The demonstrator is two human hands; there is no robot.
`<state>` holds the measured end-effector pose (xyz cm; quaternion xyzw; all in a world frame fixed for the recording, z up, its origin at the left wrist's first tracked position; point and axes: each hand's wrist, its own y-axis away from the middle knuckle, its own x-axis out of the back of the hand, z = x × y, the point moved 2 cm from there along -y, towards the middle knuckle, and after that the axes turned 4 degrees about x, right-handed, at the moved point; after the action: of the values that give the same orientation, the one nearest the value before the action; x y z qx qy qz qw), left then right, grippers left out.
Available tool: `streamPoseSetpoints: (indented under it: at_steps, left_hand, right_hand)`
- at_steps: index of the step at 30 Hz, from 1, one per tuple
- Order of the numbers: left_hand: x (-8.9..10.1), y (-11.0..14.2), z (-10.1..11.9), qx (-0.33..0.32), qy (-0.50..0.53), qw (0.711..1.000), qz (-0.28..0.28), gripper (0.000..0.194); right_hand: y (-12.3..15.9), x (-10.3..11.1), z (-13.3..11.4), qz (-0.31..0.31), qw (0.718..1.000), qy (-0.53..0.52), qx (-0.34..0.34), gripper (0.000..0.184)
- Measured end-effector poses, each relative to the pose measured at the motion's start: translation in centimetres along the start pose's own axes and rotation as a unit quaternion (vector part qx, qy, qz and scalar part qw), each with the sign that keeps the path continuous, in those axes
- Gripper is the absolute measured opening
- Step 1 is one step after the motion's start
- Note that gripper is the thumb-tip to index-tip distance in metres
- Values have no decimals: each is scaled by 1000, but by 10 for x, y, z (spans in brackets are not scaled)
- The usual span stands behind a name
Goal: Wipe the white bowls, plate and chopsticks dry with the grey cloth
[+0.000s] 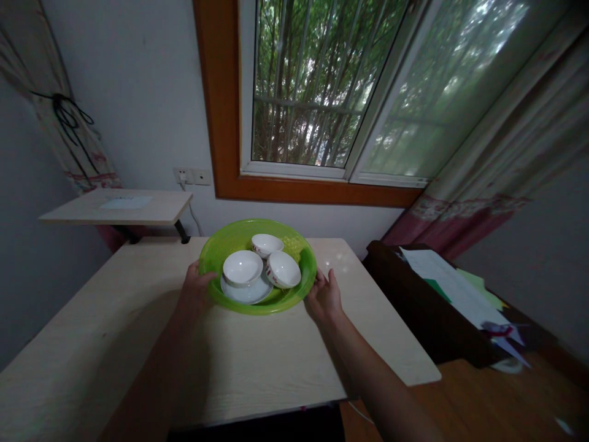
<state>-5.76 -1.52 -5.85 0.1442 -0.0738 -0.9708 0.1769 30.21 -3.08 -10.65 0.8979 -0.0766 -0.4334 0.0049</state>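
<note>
A round green plastic basin (pixel 214 255) is in front of me over the wooden table. My left hand (pixel 197 283) grips its left side, with the thumb over the rim. At the right side my right hand (pixel 326 296) holds the basin's edge, and some of its fingers are hidden. Inside are three white bowls: one at the back (pixel 267 244), one at the right (pixel 284 270) that leans to one side, and one at the front left (pixel 243 268). That front bowl sits on a white plate (pixel 247 294). Red markings show on the outside of the bowls.
The pale wooden table (pixel 271 362) carries a small raised shelf (pixel 78 209) at the left, with a paper (pixel 126 202) on it. Behind are a wall socket (pixel 183 176) and a barred window (pixel 313 86). To the right, papers (pixel 442 279) lie on a dark brown piece of furniture (pixel 400 294).
</note>
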Motion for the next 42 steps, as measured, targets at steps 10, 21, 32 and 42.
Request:
streamPoseSetpoints:
  at_steps: [10, 21, 32, 42]
  left_hand:
    - [5, -3, 2, -19, -64, 995, 71, 103]
    - [8, -37, 16, -37, -101, 987, 120, 93]
    - [14, -33, 3, -29, -113, 993, 20, 54]
    - [7, -46, 40, -12, -123, 983, -134, 48]
  right_hand:
    - [-31, -26, -2, -55, 998, -20, -12, 66]
    - [21, -12, 2, -10, 1000, -22, -4, 47]
    - [19, -15, 6, 15, 999, -30, 8, 49]
    - [-3, -27, -3, -4, 1000, -11, -23, 50]
